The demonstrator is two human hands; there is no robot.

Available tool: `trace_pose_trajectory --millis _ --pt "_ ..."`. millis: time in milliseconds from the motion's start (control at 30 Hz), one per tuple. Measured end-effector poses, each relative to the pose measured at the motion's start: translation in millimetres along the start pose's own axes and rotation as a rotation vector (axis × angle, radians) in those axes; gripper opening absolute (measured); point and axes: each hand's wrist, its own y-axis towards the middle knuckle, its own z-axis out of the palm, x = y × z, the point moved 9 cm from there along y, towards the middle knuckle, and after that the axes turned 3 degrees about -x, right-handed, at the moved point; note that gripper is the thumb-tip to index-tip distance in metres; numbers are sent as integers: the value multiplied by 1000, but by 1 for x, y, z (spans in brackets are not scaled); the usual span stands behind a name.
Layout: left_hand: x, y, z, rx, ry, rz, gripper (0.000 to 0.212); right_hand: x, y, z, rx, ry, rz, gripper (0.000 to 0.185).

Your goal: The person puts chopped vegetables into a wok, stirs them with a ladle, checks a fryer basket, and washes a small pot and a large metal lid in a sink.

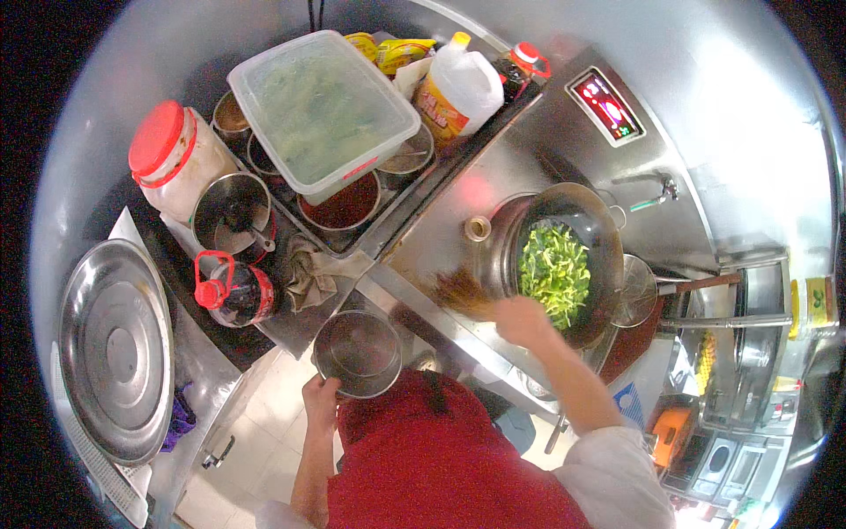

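My left hand (321, 397) grips the edge of a round stainless-steel pot (360, 350), which is held just before my red apron (443, 456). No food shows inside the pot. My right hand (522, 322) is closed around a bamboo wok brush (462, 292). The bristles point left over the steel stove top and look blurred. Right beside that hand stands a wok (605, 264), tilted on the burner ring, with chopped leafy greens (555, 274) in it. A small ring-shaped object (477, 229) sits on the stove top left of the wok.
A lidded plastic tub (324, 106) rests across several seasoning pots at the back. Nearby are a red-lidded jar (178, 152), a dark sauce bottle (234, 293), a white jug (456, 86) and a crumpled cloth (307, 271). A round mesh strainer (636, 291) lies right of the wok. A large steel tray (119, 350) is at left.
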Motion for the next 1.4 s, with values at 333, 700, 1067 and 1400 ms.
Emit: trace_pose_trajectory --millis 333,700,1067,1400 --pt "-41 20 -1 0 -75 77 13 44 39 -102 -192 56 -124 24" --pt "-10 57 -8 143 78 156 41 44 22 -130 -78 43 -22 36" --pt "-42 33 35 43 -30 124 11 -19 47 -109 -326 228 106 29" --pt "-44 41 43 144 84 133 23 -3 -17 -124 -337 125 168 16"
